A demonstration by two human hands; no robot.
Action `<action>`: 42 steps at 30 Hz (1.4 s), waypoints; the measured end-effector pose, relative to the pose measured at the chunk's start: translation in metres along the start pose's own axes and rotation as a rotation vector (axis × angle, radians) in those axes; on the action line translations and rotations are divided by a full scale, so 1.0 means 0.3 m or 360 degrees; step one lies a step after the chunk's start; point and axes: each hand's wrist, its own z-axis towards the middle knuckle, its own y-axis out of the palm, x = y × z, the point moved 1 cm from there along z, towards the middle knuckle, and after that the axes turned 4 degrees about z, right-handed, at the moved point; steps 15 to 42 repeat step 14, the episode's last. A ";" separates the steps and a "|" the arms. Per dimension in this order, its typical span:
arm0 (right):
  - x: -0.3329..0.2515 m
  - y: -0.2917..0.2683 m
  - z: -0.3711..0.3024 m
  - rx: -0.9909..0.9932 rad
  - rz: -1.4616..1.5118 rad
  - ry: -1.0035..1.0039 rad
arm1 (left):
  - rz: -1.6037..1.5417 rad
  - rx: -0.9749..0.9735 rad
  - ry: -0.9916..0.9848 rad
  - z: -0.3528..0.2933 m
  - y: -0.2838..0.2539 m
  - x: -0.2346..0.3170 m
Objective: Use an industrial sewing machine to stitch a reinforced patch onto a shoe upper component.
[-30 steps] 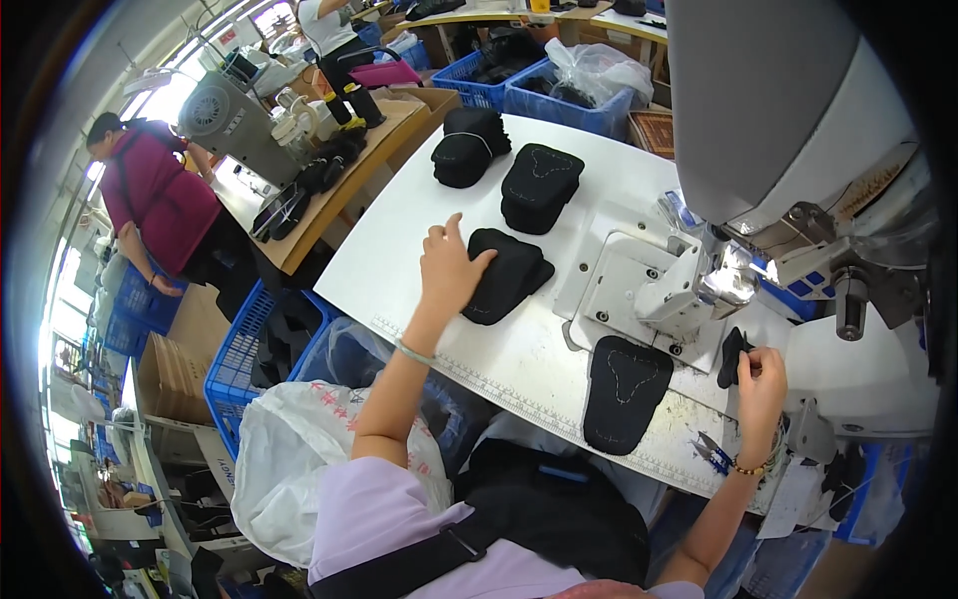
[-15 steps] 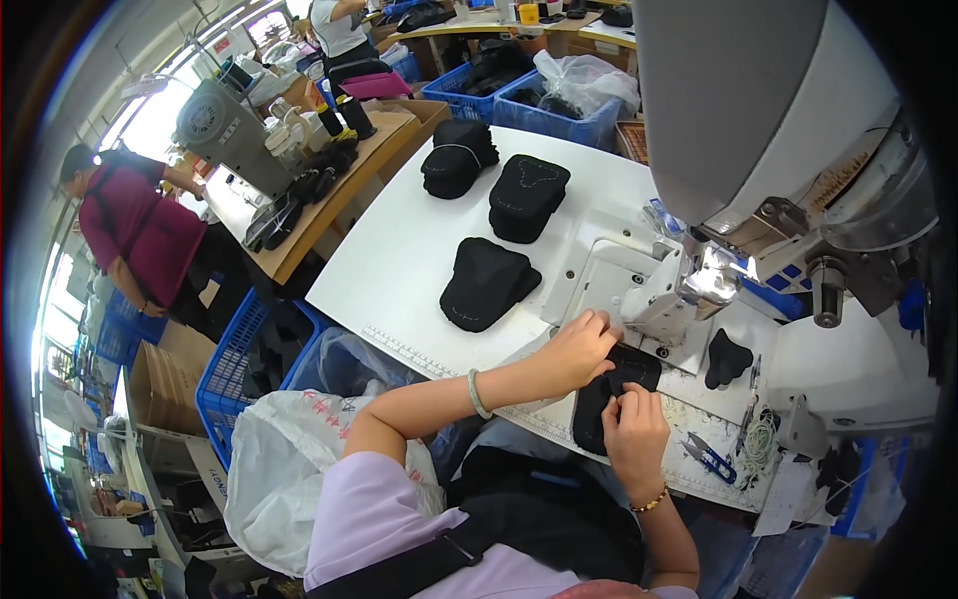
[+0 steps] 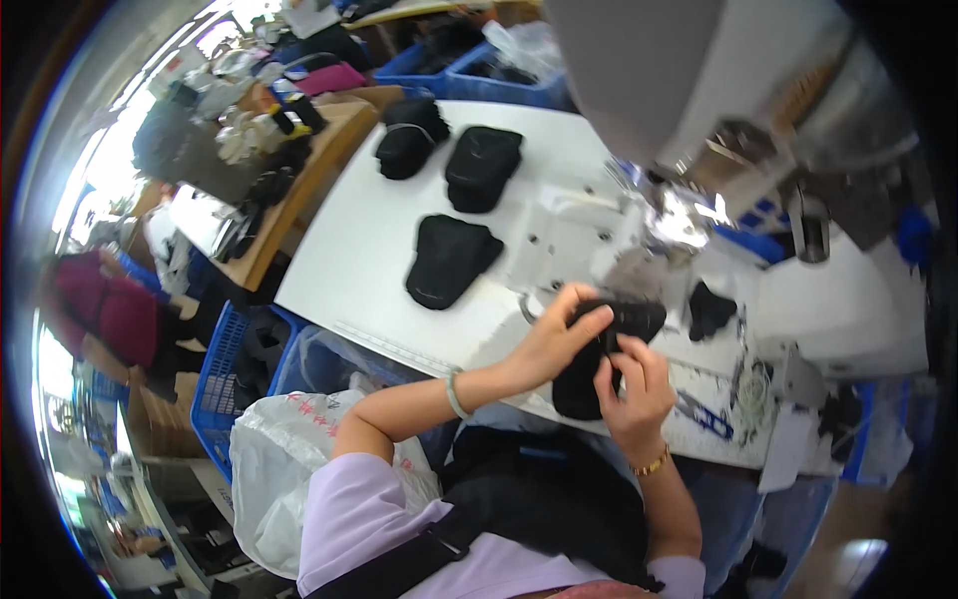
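My left hand (image 3: 571,337) grips the edge of a black fabric piece (image 3: 637,318) with visible stitching, its thumb lying on top. From the near side, my right hand (image 3: 639,389) pinches the same cloth between thumb and fingers. Part of the black cloth spreads down between my hands over the table's front edge; I cannot tell whether it is one piece or two. Just beyond stands the sewing machine head (image 3: 684,215), blurred. A smaller black fabric piece (image 3: 711,309) lies to the right of my hands.
Three stacks of black fabric pieces (image 3: 452,262) sit on the white table (image 3: 349,250). Blue thread snips (image 3: 705,414) and a tangle of pale thread (image 3: 752,391) lie at right. A blue crate (image 3: 215,384) and white plastic bag (image 3: 269,469) flank my left arm. A person in maroon (image 3: 105,309) is at far left.
The whole view has shifted and blurred. My left hand has turned, its thumb now over the cloth, which looks raised toward me. The person in maroon appears lower.
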 end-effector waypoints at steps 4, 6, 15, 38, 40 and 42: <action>0.003 -0.015 0.113 0.0167 -0.0065 -0.0171 | -0.0051 -0.0232 0.0080 0.002 0.013 0.070; 0.026 -0.017 0.130 0.0160 0.0108 -0.0147 | -0.0387 -0.0099 0.0059 0.027 0.029 0.113; 0.087 -0.028 0.091 0.0087 0.1418 0.1303 | -0.0636 -0.0150 0.0076 0.055 0.060 0.144; 0.087 -0.028 0.091 0.0087 0.1418 0.1303 | -0.0636 -0.0150 0.0076 0.055 0.060 0.144; 0.087 -0.028 0.091 0.0087 0.1418 0.1303 | -0.0636 -0.0150 0.0076 0.055 0.060 0.144; 0.087 -0.028 0.091 0.0087 0.1418 0.1303 | -0.0636 -0.0150 0.0076 0.055 0.060 0.144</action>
